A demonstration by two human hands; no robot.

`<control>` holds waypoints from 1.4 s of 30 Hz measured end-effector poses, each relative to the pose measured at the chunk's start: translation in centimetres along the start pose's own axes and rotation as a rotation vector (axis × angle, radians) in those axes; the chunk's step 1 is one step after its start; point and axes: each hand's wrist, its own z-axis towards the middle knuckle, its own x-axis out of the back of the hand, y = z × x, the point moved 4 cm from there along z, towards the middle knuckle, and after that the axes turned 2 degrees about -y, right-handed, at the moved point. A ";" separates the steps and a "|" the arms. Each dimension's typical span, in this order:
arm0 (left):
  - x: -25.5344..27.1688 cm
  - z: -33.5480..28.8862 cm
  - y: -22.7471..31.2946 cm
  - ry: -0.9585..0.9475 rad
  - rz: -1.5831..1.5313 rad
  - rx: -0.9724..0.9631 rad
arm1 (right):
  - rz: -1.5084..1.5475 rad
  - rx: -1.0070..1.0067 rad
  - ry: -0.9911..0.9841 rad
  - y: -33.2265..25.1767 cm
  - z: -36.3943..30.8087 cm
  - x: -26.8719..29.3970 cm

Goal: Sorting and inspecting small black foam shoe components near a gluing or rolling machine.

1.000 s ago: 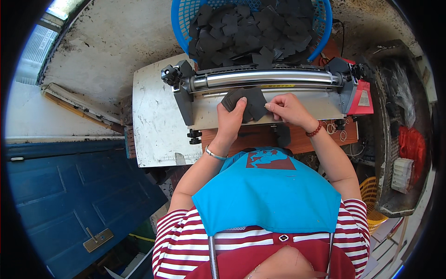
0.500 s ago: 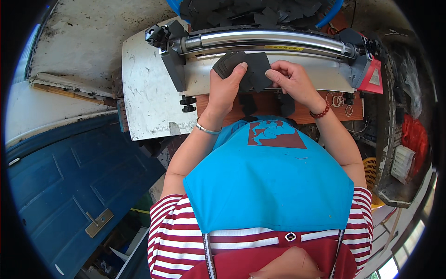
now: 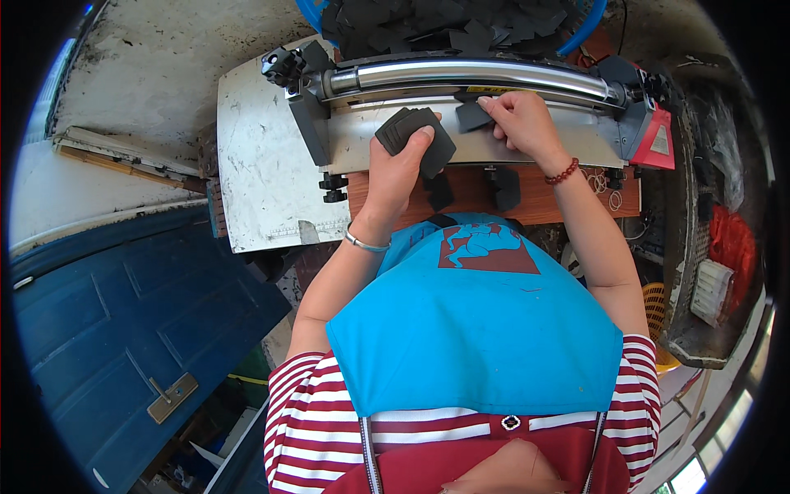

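Observation:
A fanned stack of dark grey sheet pieces (image 3: 424, 140) is gripped in my left hand (image 3: 395, 169), thumb on top. My right hand (image 3: 524, 123) pinches a single dark piece (image 3: 472, 116) by its edge, just in front of the roller machine's slot. Behind both hands runs the machine's shiny metal roller (image 3: 477, 75), above a flat metal feed plate (image 3: 568, 136). Two more dark pieces, one on the left (image 3: 439, 191) and one on the right (image 3: 504, 189), sit below the plate over the brown wooden surface (image 3: 543, 191).
Beyond the machine stands a blue basket (image 3: 594, 29) heaped with dark pieces (image 3: 444, 25). A white board (image 3: 267, 156) lies left of it, near a blue door (image 3: 148, 305). Pale rings (image 3: 598, 180) rest by the right end. A yellow basket (image 3: 654, 309) is at lower right.
My right hand has moved up and away from the stack, carrying one piece to the roller slot. My left hand stays nearly in place with the stack.

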 end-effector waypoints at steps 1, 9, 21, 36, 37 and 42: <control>0.0 -0.1 0.0 0.003 -0.002 0.001 | -0.009 0.037 0.061 -0.2 0.0 0.1; 1.8 -0.9 0.3 0.069 -0.037 -0.031 | -0.077 0.485 0.054 0.0 -4.9 -2.7; 3.9 -3.5 -1.6 0.223 -0.035 -0.018 | -0.908 0.681 -0.260 8.0 -4.6 -17.0; 3.8 -4.2 -0.4 0.260 -0.022 -0.016 | -0.564 0.899 -0.270 5.9 -5.3 -14.0; 3.7 -4.1 -0.2 0.247 -0.023 -0.027 | -0.573 0.901 -0.254 4.5 -6.2 -12.4; 3.6 -4.1 0.0 0.254 -0.006 -0.084 | -0.487 1.112 0.264 -2.3 -9.4 -2.6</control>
